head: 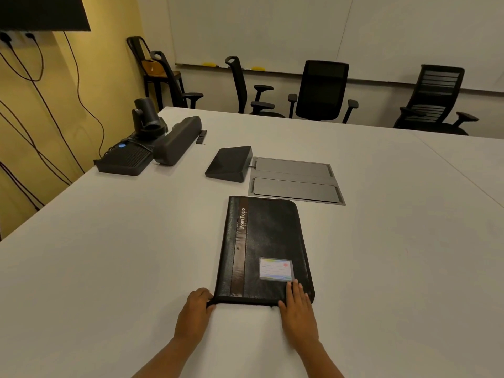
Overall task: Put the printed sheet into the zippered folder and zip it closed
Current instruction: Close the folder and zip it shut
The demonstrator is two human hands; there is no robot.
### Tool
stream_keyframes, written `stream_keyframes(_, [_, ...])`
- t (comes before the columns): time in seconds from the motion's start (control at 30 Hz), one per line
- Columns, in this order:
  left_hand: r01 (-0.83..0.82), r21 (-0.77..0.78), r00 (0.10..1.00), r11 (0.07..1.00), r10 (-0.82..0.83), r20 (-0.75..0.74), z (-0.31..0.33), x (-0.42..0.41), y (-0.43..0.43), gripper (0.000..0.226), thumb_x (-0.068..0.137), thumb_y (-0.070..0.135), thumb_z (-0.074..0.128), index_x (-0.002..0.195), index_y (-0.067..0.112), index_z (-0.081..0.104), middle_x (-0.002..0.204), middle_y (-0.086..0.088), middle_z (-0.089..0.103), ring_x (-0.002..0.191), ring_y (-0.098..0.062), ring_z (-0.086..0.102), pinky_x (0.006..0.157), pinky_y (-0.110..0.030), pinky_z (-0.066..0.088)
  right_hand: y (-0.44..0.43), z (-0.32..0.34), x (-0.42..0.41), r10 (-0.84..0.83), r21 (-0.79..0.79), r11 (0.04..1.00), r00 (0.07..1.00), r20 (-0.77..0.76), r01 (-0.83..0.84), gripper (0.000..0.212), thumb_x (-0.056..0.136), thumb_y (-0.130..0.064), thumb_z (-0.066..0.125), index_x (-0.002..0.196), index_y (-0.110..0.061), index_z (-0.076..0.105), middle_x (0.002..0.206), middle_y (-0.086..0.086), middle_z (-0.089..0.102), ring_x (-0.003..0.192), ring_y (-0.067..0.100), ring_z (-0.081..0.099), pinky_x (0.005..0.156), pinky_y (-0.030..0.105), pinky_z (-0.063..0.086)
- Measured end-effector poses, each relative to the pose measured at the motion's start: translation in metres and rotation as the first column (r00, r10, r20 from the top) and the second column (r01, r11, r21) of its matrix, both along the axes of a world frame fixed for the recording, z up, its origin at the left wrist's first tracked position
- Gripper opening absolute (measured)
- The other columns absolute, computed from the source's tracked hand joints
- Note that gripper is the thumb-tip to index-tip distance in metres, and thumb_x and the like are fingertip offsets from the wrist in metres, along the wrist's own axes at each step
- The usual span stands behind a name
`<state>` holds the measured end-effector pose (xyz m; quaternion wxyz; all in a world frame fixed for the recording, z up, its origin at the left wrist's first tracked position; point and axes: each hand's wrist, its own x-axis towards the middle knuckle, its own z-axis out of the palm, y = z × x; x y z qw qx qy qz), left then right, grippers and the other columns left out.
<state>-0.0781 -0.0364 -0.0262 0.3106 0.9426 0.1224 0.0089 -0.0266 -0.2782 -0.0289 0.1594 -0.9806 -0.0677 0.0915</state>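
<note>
A black zippered folder (266,249) marked "PortFolio" lies flat and closed on the white table (109,255), with a small name card in a clear pocket near its front. My left hand (195,313) is curled against the folder's near left corner, its fingertips pinched at the zipper edge there. My right hand (297,309) rests flat, fingers together, on the folder's near right corner just below the card. No printed sheet is visible anywhere in view.
Behind the folder sit a grey cable hatch (296,181) set in the table and a dark wedge-shaped device (230,163). At the far left stand a camera (147,117), a speaker bar (177,140) and a black box (124,160). Office chairs (323,91) line the far wall.
</note>
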Motion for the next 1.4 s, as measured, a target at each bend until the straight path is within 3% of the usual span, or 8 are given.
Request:
stream_keyframes(0.17, [-0.026,-0.121,0.999,0.992,0.031,0.039,0.003,-0.008,0.003,0.004,0.09,0.013,0.059,0.088,0.016,0.058,0.09,0.0,0.054,0.089,-0.012,0.052,0.072,-0.012,0.035,0.032,0.0,-0.019,0.048,0.002,0.999,0.999,0.002,-0.048,0.06,0.101,-0.029,0.027,0.148,-0.013,-0.007,0.158,0.008,-0.011,0.147,0.021,-0.01,0.118,0.029,-0.004])
stream_keyframes(0.37, [-0.137,-0.3,0.99,0.944,0.139,-0.015,0.003,-0.015,0.007,0.015,0.088,0.02,0.064,0.09,0.005,0.066,0.086,-0.007,0.063,0.081,-0.02,0.061,0.072,-0.023,0.045,0.081,0.003,-0.049,0.075,0.143,0.987,0.997,0.011,-0.076,0.059,0.1,-0.019,0.034,0.149,-0.017,0.001,0.158,0.005,-0.012,0.146,0.019,-0.01,0.117,0.023,0.011])
stream_keyframes(0.53, [-0.157,-0.39,0.988,0.907,0.144,-0.063,0.001,-0.018,0.018,0.016,0.088,0.021,0.063,0.093,0.007,0.069,0.094,-0.009,0.068,0.086,-0.018,0.06,0.075,-0.021,0.041,0.119,0.002,-0.07,0.14,0.279,0.95,0.99,0.014,-0.138,0.055,0.099,-0.016,0.036,0.149,-0.017,0.012,0.159,-0.001,-0.004,0.147,0.011,-0.002,0.113,0.014,0.006])
stream_keyframes(0.63, [-0.128,-0.412,0.991,0.902,0.1,-0.088,0.001,-0.02,0.023,0.021,0.091,0.019,0.058,0.108,0.008,0.067,0.107,-0.008,0.067,0.094,-0.016,0.059,0.082,-0.021,0.042,0.141,0.004,-0.08,0.104,0.368,0.925,0.994,-0.018,-0.09,0.048,0.099,-0.022,0.04,0.145,-0.019,0.027,0.156,-0.005,0.02,0.141,0.009,0.024,0.111,0.015,0.023])
stream_keyframes(0.73, [-0.118,-0.417,0.99,0.901,0.073,-0.122,0.0,-0.022,0.027,0.025,0.093,0.017,0.055,0.115,0.008,0.064,0.114,-0.01,0.066,0.103,-0.021,0.06,0.089,-0.023,0.044,0.157,0.008,-0.084,-0.048,0.442,0.895,0.998,-0.046,0.063,0.041,0.096,-0.026,0.046,0.136,-0.018,0.042,0.135,0.0,0.051,0.123,0.012,0.048,0.101,0.018,0.036])
stream_keyframes(0.83, [-0.108,-0.412,0.99,0.905,0.063,-0.122,0.0,-0.023,0.03,0.024,0.091,0.015,0.057,0.112,0.008,0.066,0.111,-0.011,0.068,0.099,-0.02,0.061,0.087,-0.022,0.045,0.166,0.012,-0.082,-0.154,0.494,0.851,0.984,-0.094,0.18,0.033,0.094,-0.021,0.052,0.126,-0.016,0.052,0.117,0.004,0.064,0.105,0.014,0.06,0.089,0.018,0.045])
stream_keyframes(1.0, [-0.124,-0.473,0.988,0.872,0.065,-0.139,0.002,-0.025,0.033,0.016,0.087,0.018,0.063,0.099,0.011,0.072,0.099,-0.009,0.072,0.088,-0.017,0.063,0.078,-0.022,0.045,0.17,0.012,-0.078,-0.288,0.49,0.813,0.948,-0.134,0.316,0.018,0.092,-0.018,0.054,0.108,-0.01,0.057,0.109,0.007,0.061,0.095,0.016,0.058,0.076,0.017,0.041])
stream_keyframes(1.4, [-0.152,-0.452,0.984,0.879,0.091,-0.154,0.002,-0.021,0.034,0.014,0.086,0.018,0.065,0.096,0.011,0.071,0.09,-0.004,0.069,0.081,-0.014,0.059,0.073,-0.021,0.043,0.167,0.009,-0.064,-0.345,0.443,0.809,0.923,-0.172,0.386,0.015,0.095,-0.017,0.048,0.095,-0.006,0.058,0.104,0.011,0.058,0.082,0.013,0.051,0.072,0.021,0.04])
